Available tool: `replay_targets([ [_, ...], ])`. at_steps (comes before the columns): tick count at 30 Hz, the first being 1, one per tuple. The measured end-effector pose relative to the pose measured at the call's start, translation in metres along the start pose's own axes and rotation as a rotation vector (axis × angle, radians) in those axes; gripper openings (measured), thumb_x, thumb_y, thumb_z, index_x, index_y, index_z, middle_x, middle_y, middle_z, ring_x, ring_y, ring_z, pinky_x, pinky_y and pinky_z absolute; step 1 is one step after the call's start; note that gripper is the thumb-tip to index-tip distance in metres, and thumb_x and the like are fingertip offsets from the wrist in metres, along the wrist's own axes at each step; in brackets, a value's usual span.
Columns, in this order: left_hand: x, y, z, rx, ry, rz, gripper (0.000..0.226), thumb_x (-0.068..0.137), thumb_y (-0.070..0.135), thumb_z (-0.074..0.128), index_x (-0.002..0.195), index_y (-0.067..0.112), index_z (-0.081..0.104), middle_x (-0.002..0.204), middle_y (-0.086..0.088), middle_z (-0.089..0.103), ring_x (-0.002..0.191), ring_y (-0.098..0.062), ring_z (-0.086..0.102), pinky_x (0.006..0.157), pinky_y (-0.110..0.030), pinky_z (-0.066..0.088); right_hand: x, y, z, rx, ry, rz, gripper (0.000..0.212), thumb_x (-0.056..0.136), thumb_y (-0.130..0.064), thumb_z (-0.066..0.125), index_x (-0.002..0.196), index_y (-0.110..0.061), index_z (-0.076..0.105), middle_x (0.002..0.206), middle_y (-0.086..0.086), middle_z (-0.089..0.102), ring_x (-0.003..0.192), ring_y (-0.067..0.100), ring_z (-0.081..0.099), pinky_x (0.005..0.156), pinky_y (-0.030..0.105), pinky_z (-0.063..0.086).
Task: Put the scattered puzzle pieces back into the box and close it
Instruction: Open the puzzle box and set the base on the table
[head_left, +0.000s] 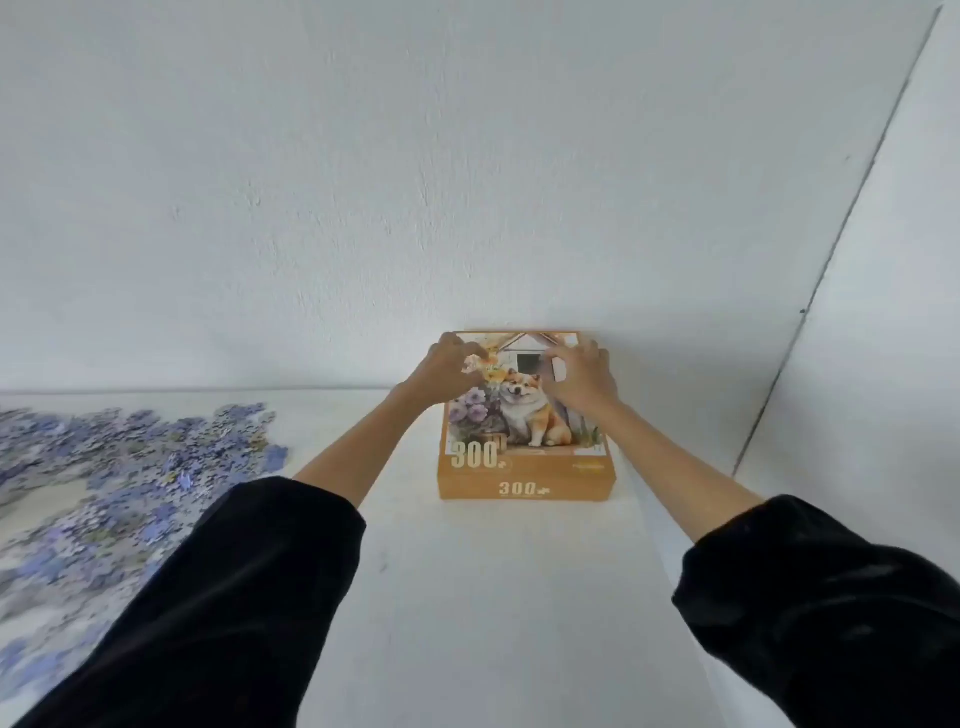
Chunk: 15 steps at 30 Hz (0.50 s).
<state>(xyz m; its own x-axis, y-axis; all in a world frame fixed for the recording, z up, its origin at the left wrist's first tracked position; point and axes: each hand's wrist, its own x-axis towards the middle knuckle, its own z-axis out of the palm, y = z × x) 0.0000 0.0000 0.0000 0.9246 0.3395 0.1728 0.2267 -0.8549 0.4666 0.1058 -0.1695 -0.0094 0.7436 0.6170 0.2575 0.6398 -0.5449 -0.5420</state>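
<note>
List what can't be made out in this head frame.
1. Box interior: head view, closed top hides it; whether any pieces are inside is unknown.
2. Puzzle pieces: head view, blurred, cut off by the left edge and partly hidden by the left sleeve; no count possible.
3. Left hand and right hand: head view, fingertips hidden behind the hands at the box's far corners; gripping or resting is unclear.
4. Small print on the box: too small.

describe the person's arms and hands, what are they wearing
The left sleeve and right sleeve are loose black fabric, ending near the elbows. The left forearm and right forearm are bare below them. No watch, bracelet, ring or glove shows, though the picture is slightly blurred.
</note>
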Motion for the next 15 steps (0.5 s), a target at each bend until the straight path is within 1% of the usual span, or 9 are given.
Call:
replay_targets([
  [2, -0.009, -0.003, 0.010, 0.009, -0.030, -0.103, 0.040, 0.090, 0.021, 0.056, 0.129, 0.018, 0.051, 0.134, -0.020, 0.031, 0.125, -0.035, 0.033, 0.105, -0.040, 0.032, -0.007, 0.007, 0.006, -0.026, -0.020, 0.052, 0.034, 0.084, -0.020, 0.056, 0.117, -0.026, 0.055, 0.122, 0.013, 0.037, 0.118, 0.032, 0.030, 0.080, 0.033, 0.035],
  [4, -0.019, -0.005, 0.021, -0.004, -0.067, -0.182, 0.046, 0.091, 0.022, 0.053, 0.136, 0.021, 0.042, 0.139, -0.020, 0.021, 0.124, -0.039, 0.036, 0.105, -0.045, 0.034, -0.015, 0.015, 0.015, -0.032, -0.054, 0.076, 0.033, 0.083, -0.024, 0.060, 0.115, -0.028, 0.056, 0.125, 0.013, 0.034, 0.119, 0.032, 0.028, 0.078, 0.029, 0.032],
  [6, -0.025, -0.004, 0.028, -0.055, -0.091, -0.227, 0.051, 0.093, 0.024, 0.051, 0.140, 0.023, 0.033, 0.144, -0.020, 0.013, 0.118, -0.041, 0.045, 0.101, -0.043, 0.040, -0.019, 0.018, 0.018, 0.005, -0.035, 0.117, 0.033, 0.083, -0.027, 0.061, 0.115, -0.030, 0.056, 0.129, 0.014, 0.030, 0.122, 0.033, 0.026, 0.079, 0.030, 0.033],
  [7, -0.026, -0.002, 0.029, -0.073, -0.092, -0.244, 0.052, 0.094, 0.027, 0.050, 0.142, 0.023, 0.030, 0.144, -0.020, 0.011, 0.118, -0.041, 0.046, 0.099, -0.040, 0.042, -0.020, 0.019, 0.018, 0.030, -0.021, 0.142, 0.035, 0.083, -0.029, 0.062, 0.117, -0.030, 0.055, 0.133, 0.015, 0.028, 0.124, 0.034, 0.025, 0.082, 0.032, 0.035],
  [9, -0.027, 0.000, 0.033, -0.096, -0.098, -0.265, 0.056, 0.095, 0.034, 0.048, 0.145, 0.024, 0.023, 0.144, -0.021, 0.014, 0.121, -0.041, 0.043, 0.100, -0.041, 0.042, -0.022, 0.022, 0.020, 0.057, -0.013, 0.194, 0.042, 0.082, -0.036, 0.063, 0.122, -0.032, 0.052, 0.136, 0.017, 0.027, 0.127, 0.037, 0.027, 0.092, 0.038, 0.036],
  [10, -0.028, 0.001, 0.035, -0.103, -0.101, -0.271, 0.058, 0.095, 0.036, 0.047, 0.146, 0.025, 0.021, 0.144, -0.021, 0.017, 0.123, -0.041, 0.040, 0.102, -0.042, 0.040, -0.023, 0.024, 0.022, 0.069, -0.022, 0.211, 0.045, 0.082, -0.040, 0.063, 0.125, -0.033, 0.050, 0.134, 0.018, 0.031, 0.124, 0.038, 0.032, 0.093, 0.039, 0.037],
  [12, -0.030, 0.002, 0.038, -0.120, -0.096, -0.280, 0.060, 0.095, 0.038, 0.046, 0.147, 0.027, 0.018, 0.143, -0.022, 0.020, 0.124, -0.040, 0.039, 0.102, -0.043, 0.038, -0.025, 0.025, 0.025, 0.093, -0.037, 0.223, 0.050, 0.082, -0.045, 0.061, 0.129, -0.035, 0.047, 0.125, 0.018, 0.043, 0.116, 0.036, 0.043, 0.088, 0.037, 0.040],
  [13, -0.031, 0.003, 0.038, -0.137, -0.092, -0.290, 0.060, 0.095, 0.038, 0.046, 0.147, 0.027, 0.018, 0.143, -0.022, 0.020, 0.124, -0.040, 0.040, 0.102, -0.043, 0.038, -0.025, 0.025, 0.026, 0.109, -0.039, 0.222, 0.051, 0.082, -0.046, 0.060, 0.130, -0.036, 0.045, 0.122, 0.018, 0.046, 0.115, 0.034, 0.045, 0.086, 0.035, 0.041],
  [15, -0.032, 0.004, 0.039, -0.179, -0.072, -0.298, 0.060, 0.094, 0.037, 0.048, 0.146, 0.027, 0.020, 0.143, -0.022, 0.021, 0.124, -0.039, 0.040, 0.102, -0.043, 0.039, -0.026, 0.024, 0.026, 0.150, -0.047, 0.223, 0.052, 0.081, -0.045, 0.061, 0.130, -0.036, 0.045, 0.123, 0.017, 0.047, 0.117, 0.034, 0.044, 0.086, 0.035, 0.041],
])
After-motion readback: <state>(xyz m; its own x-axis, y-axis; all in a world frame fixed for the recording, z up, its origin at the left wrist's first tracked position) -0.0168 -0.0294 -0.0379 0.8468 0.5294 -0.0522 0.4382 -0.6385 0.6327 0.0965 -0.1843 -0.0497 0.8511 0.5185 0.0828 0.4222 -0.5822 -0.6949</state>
